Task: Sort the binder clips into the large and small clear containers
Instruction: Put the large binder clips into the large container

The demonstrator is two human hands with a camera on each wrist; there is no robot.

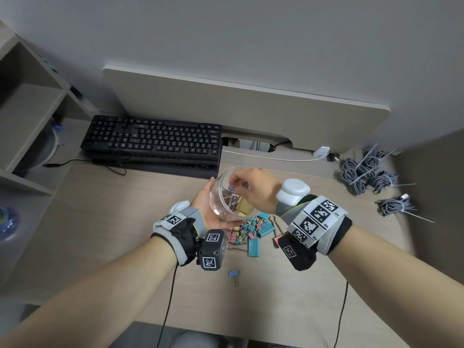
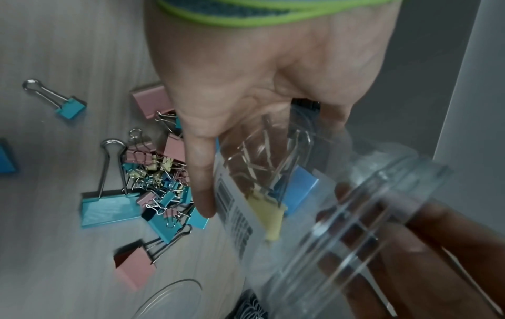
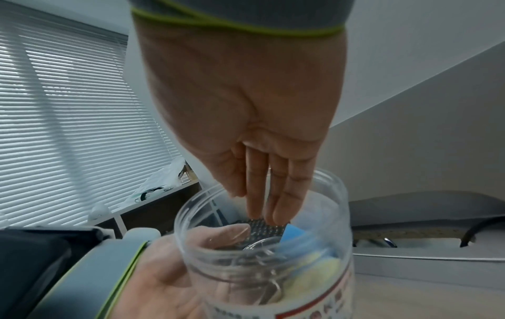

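My left hand grips a clear jar and holds it tilted above the desk. The same jar holds a blue clip and a yellow clip. My right hand is at the jar's mouth. Its fingers point straight down into the jar, and the blue clip lies blurred just below their tips. A pile of coloured binder clips lies on the desk under the jar. The clear rim of another container shows near the pile.
One small blue clip lies alone nearer me. A big teal clip and a pink clip edge the pile. A black keyboard sits at the back left, grey cable bundles at the right, a shelf unit at far left.
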